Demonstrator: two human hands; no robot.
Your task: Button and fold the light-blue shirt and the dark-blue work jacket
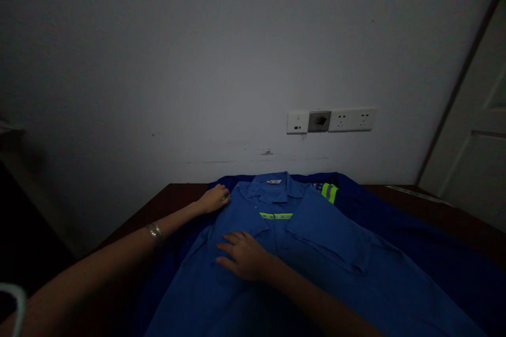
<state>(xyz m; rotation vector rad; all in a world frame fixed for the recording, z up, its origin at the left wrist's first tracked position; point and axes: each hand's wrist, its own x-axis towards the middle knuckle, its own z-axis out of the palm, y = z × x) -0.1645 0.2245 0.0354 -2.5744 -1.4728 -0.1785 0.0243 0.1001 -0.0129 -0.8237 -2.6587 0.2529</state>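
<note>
A light blue short-sleeved work shirt [280,253] lies spread with its collar toward the wall. A yellow-green and silver reflective strip crosses its chest. My left hand [213,199] is at the shirt's left shoulder edge, fingers curled together on the cloth; a small green spot shows at the fingers. On the shirt's left front, my right hand [245,255] rests palm down with its fingers spread. Darker blue clothing [356,195] lies beneath the shirt, with another reflective band [329,192] showing near the right shoulder.
The garments lie on a dark reddish-brown table [158,205] against a grey wall [197,63]. Sockets and a switch plate [351,120] are set in the wall. A white panelled door [474,116] stands at the right. The room is dim.
</note>
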